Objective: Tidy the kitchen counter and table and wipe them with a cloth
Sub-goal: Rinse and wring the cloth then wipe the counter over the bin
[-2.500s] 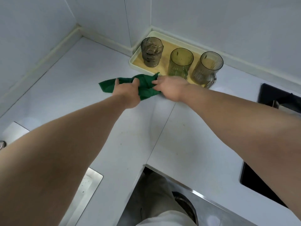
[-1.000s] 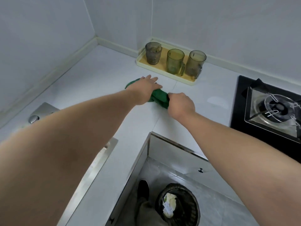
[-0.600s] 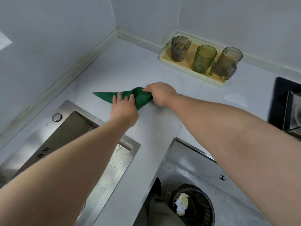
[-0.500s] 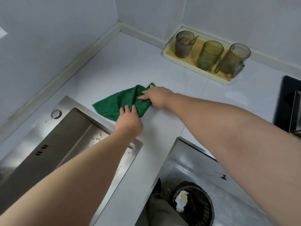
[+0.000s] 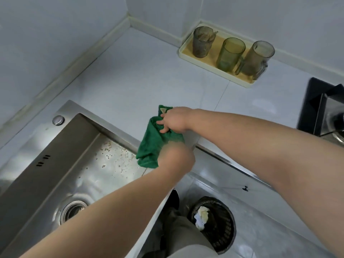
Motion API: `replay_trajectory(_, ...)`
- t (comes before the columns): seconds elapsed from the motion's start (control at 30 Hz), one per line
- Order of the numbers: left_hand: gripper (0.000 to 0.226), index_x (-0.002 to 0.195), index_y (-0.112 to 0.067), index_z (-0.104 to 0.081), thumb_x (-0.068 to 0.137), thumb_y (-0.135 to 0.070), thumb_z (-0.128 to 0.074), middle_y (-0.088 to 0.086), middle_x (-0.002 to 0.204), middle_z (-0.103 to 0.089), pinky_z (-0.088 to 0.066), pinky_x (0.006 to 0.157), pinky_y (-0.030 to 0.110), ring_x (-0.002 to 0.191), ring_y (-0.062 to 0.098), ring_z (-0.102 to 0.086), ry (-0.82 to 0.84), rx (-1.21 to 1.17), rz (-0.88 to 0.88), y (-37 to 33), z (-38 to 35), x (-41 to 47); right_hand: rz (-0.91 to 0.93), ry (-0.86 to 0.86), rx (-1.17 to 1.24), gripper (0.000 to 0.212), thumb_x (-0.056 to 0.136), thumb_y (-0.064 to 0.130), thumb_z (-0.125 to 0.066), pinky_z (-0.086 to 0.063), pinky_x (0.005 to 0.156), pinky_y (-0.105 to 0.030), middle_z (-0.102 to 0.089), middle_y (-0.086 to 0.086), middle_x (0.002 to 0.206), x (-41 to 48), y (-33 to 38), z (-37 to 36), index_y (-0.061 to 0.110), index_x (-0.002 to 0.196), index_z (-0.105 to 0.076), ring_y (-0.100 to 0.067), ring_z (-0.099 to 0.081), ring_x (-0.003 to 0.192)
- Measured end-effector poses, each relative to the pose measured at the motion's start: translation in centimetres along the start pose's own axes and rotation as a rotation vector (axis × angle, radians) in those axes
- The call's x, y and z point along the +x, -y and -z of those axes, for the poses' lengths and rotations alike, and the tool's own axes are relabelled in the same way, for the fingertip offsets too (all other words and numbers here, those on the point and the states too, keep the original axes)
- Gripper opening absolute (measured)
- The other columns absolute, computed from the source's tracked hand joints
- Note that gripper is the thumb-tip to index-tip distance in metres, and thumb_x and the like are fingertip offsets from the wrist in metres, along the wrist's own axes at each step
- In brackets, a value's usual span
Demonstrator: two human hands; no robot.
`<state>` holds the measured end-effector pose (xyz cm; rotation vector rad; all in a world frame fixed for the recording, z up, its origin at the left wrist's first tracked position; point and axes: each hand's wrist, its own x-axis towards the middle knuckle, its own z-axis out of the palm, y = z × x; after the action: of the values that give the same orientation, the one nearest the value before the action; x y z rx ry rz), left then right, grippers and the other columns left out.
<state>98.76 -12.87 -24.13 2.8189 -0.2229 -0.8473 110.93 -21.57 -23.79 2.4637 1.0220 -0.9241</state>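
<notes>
A green cloth (image 5: pixel 151 144) hangs bunched between both my hands, over the inner corner of the white counter (image 5: pixel 134 84) by the sink's right edge. My right hand (image 5: pixel 174 120) grips its upper end with the fingers curled in. My left hand (image 5: pixel 175 159), blurred by motion, holds the lower end, and the cloth's bottom corner droops over the sink rim.
A steel sink (image 5: pixel 61 164) with specks of debris fills the lower left. A cream tray (image 5: pixel 188 54) with three tinted glasses stands against the back wall. A black gas hob (image 5: pixel 320 107) is at the right. A dark waste basket (image 5: pixel 221 226) with paper sits on the floor below.
The cloth lay spread flat on the counter under both hands; now it is lifted and gathered up, and both hands have pulled back towards the sink's right edge.
</notes>
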Motion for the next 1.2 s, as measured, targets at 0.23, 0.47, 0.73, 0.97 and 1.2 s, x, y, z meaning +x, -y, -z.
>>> replay_trajectory(0.23,0.07,0.151,0.012,-0.006,0.098,-0.02,-0.039,0.027,0.15,-0.034,-0.027,0.116,0.045,0.138,0.04,-0.033,0.036,0.094,0.043,-1.3,-1.9,-2.8,-0.178,-0.084,0.132,0.057,0.106,0.045,-0.037,-0.038,0.111,-0.041,-0.042,-0.006,0.155,-1.1,1.3,-1.4,0.022,0.157,-0.029,-0.026,-0.036,0.144)
replay_trajectory(0.47,0.06,0.147,0.015,-0.018,0.1,-0.017,-0.037,0.032,0.153,-0.027,-0.019,0.12,0.05,0.143,0.048,-0.022,-0.013,0.148,-0.122,-5.2,-3.3,-1.6,-0.285,-0.088,0.188,0.055,0.103,0.036,-0.05,-0.041,0.106,-0.039,-0.049,-0.006,0.149,-2.6,-0.7,-3.1,0.024,0.155,-0.035,-0.028,-0.045,0.137)
replay_trajectory(0.73,0.061,0.151,0.01,-0.017,0.1,-0.018,-0.034,0.026,0.158,-0.022,-0.011,0.12,0.055,0.145,0.048,-0.017,-0.037,0.34,-0.274,-6.4,-3.5,0.9,-0.43,-0.094,0.208,0.04,0.102,0.017,-0.046,-0.047,0.101,-0.042,-0.062,0.001,0.136,-5.7,-2.8,-5.0,0.018,0.141,-0.057,-0.028,-0.055,0.121)
replay_trajectory(0.97,0.052,0.15,0.002,-0.026,0.104,-0.022,-0.031,0.026,0.157,-0.023,-0.024,0.116,0.042,0.148,0.04,-0.015,-0.039,0.184,-0.374,-6.8,-3.4,2.1,-0.556,-0.105,0.274,0.034,0.098,0.014,-0.047,-0.052,0.088,-0.038,-0.067,0.0,0.126,-8.7,-4.8,-8.4,0.018,0.125,-0.067,-0.025,-0.06,0.104)
replay_trajectory(1.2,0.042,0.143,-0.007,-0.038,0.106,-0.026,-0.032,0.014,0.149,-0.035,-0.034,0.108,0.043,0.14,0.034,-0.03,0.022,0.118,-0.484,-6.7,-3.0,3.1,-0.636,-0.104,0.34,0.025,0.094,0.009,-0.051,-0.048,0.074,-0.033,-0.067,-0.004,0.113,-11.5,-5.5,-11.6,0.017,0.11,-0.068,-0.022,-0.059,0.091)
